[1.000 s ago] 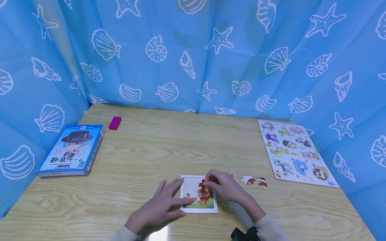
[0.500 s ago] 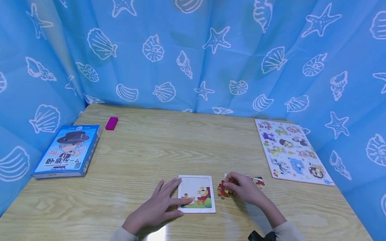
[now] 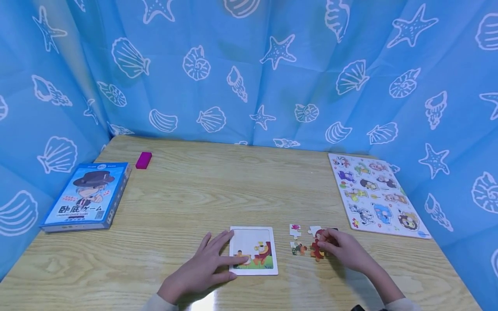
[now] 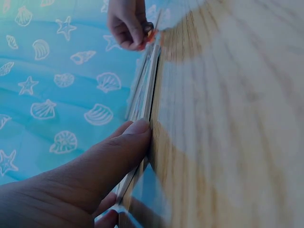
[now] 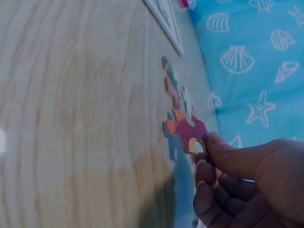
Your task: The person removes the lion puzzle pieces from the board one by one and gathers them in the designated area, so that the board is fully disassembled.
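My left hand (image 3: 206, 263) lies with fingers spread over the left side of a small white-framed jigsaw tray (image 3: 275, 259). Its index finger reaches over the picture, and its thumb (image 4: 137, 127) presses on the tray's near edge. In the tray, joined pieces fill the lower part with an orange animal (image 3: 262, 252); the upper left shows bare white backing. Right of the tray, my right hand (image 3: 344, 250) pinches a red and orange jigsaw piece (image 5: 190, 133) between thumb and fingers, tilted close over the table. Beside it lie a green-orange piece (image 3: 298, 248) and a white-pink piece (image 3: 295, 230).
A white-red piece (image 3: 314, 231) lies just behind the right hand, with a dark piece partly hidden there. A white animal board (image 3: 379, 196) lies at the right, a blue game box (image 3: 87, 196) at the left. A magenta block (image 3: 144, 160) sits farther back. Blue curtain surrounds the table.
My right hand has moved from the tray to the right, carrying red jigsaw pieces out of it. The tray's upper right now shows bare backing. My left hand has stayed on the tray.
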{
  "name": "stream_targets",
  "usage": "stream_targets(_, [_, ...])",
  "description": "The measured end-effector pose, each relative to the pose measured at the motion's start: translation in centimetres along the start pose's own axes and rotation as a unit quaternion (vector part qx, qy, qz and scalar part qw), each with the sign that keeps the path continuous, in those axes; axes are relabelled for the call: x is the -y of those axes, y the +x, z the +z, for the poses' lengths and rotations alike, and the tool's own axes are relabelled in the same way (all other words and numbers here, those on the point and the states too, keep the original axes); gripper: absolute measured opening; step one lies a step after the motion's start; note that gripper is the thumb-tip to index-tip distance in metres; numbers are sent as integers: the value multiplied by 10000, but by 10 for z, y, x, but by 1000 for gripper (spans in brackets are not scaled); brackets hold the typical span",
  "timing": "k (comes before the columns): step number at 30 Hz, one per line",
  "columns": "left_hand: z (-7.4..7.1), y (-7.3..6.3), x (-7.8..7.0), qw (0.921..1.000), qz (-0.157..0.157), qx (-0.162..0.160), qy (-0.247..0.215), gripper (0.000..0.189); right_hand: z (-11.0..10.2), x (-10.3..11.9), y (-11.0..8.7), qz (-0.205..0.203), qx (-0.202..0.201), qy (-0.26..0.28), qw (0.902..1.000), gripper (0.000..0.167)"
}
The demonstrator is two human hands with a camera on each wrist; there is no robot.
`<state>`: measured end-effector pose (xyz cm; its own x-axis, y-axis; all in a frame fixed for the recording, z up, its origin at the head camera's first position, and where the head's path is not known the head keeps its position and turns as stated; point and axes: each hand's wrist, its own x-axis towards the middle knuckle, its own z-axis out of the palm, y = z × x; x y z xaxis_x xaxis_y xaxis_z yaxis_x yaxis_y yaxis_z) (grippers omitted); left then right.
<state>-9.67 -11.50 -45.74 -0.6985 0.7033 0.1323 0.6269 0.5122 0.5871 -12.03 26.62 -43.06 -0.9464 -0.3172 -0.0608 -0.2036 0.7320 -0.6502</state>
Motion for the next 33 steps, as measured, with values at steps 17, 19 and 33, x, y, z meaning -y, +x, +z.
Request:
stream_targets(17, [1,1,0,10000,52,-32,58,38,-3,-14,0,-207,-171,-565,9980,7])
stream_targets(19, [1,1,0,9999,71,-45,58,38,-3,-14,1,-193,-186,-642,9976,9])
stream_targets(33, [0,0,1,9998,140,-104,126,38,-3,-12,3,64,-157,-880,9960,9])
